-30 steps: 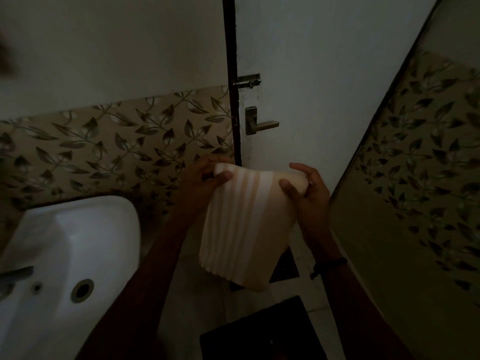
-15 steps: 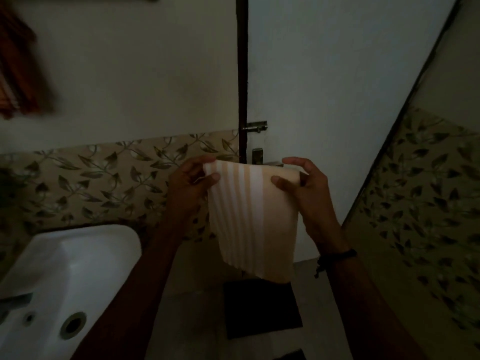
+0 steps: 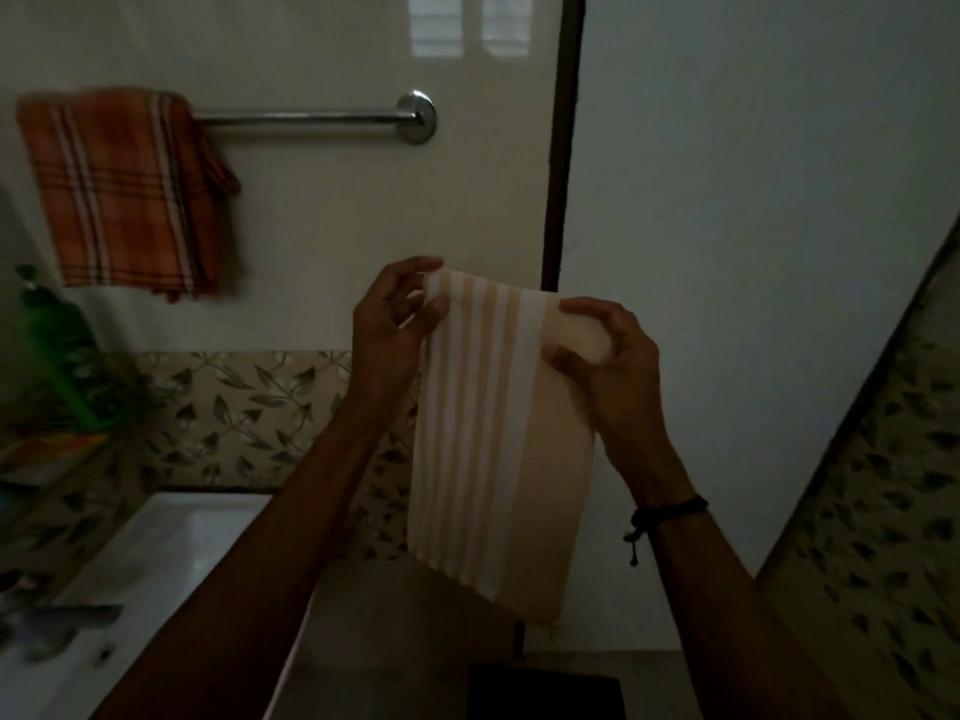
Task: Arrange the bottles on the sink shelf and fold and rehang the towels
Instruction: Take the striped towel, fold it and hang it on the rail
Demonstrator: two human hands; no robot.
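Observation:
I hold a folded cream towel with pale orange stripes (image 3: 498, 439) by its top corners, hanging flat in front of me. My left hand (image 3: 392, 324) pinches the top left corner and my right hand (image 3: 602, 350) grips the top right corner. Up on the wall a chrome towel rail (image 3: 311, 116) runs left from its round mount, above and left of my hands. An orange checked towel (image 3: 119, 194) hangs folded over the rail's left end. A green bottle (image 3: 62, 345) stands at the far left above the sink.
The white sink (image 3: 171, 553) is at lower left, with leaf-patterned tiles (image 3: 244, 413) behind it. A dark door frame (image 3: 563, 148) and a pale door stand behind the towel. A tiled wall (image 3: 883, 511) closes the right side. A dark mat (image 3: 545, 693) lies on the floor.
My view has tilted upward, bringing the rail, the orange towel and the green bottle into sight. Both hands have lifted the striped towel higher, still holding its top corners.

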